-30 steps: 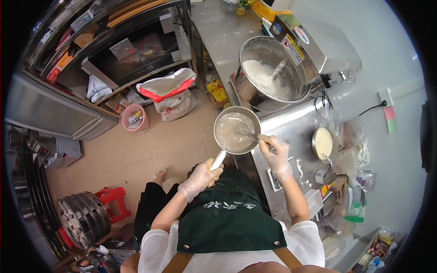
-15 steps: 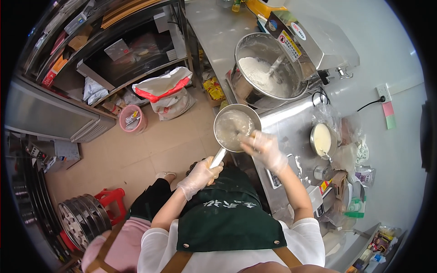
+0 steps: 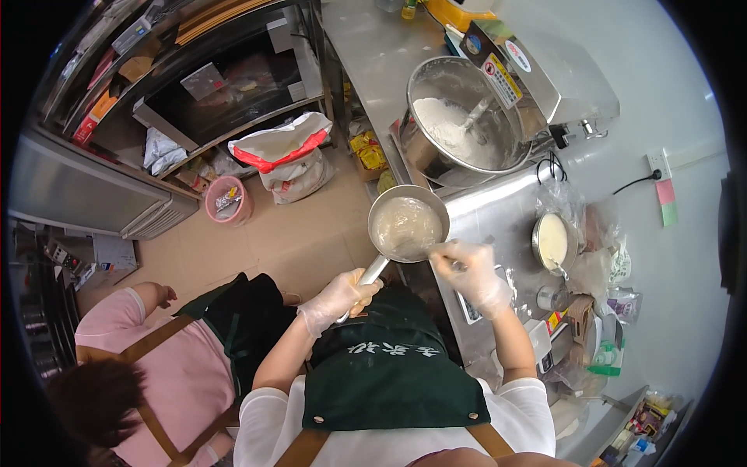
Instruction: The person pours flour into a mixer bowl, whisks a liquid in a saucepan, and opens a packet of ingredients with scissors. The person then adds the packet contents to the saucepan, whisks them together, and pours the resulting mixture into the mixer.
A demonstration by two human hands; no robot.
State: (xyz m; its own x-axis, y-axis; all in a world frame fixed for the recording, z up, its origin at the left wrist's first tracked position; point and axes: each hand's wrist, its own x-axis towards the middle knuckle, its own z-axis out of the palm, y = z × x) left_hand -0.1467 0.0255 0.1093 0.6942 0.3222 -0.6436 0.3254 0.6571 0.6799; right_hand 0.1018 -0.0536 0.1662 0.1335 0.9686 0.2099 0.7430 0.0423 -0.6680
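Liquid, thin and cloudy, swirls in a round metal pan in front of the person, by the edge of the surface; whether the pan touches that edge cannot be told. The gloved left hand is wrapped around the pan's handle. The gloved right hand is curled at the pan's near right rim, seemingly around a whisk, which blur mostly hides. Stirring looks well under way: no clear lumps show. Ahead, flour in the big mixer bowl lies white and apparently dry, not yet wetted. To the right, a small bowl of pale yellow mixture stands apart from the pan.
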